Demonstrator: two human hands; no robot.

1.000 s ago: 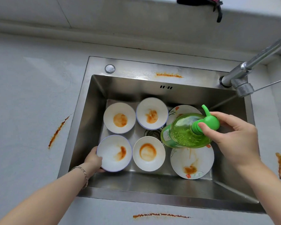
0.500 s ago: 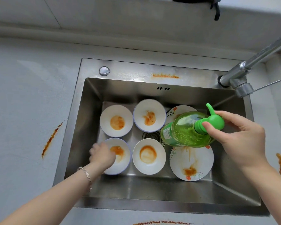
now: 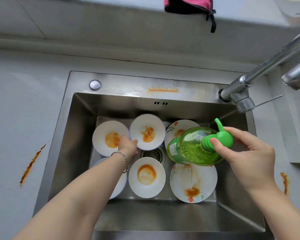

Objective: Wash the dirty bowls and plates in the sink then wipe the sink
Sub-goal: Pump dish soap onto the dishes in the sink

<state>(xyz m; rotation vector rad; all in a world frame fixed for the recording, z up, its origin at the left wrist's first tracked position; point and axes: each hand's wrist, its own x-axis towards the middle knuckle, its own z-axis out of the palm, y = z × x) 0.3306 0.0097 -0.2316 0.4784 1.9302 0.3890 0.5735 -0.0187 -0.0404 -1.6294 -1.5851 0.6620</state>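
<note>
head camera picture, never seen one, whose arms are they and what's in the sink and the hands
No machine: one camera worn on a person's head looks down at their bare arms. The steel sink holds four white bowls and two flowered plates, most showing orange stains. The left hand grips the rim of the rear middle bowl. The right hand holds a green pump bottle of dish soap, tipped sideways above the plates. The faucet stands at the back right.

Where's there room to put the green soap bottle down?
Not in the sink: bowls and plates fill its floor around the drain. The countertop left of it is bare, beside the orange streak.
</note>
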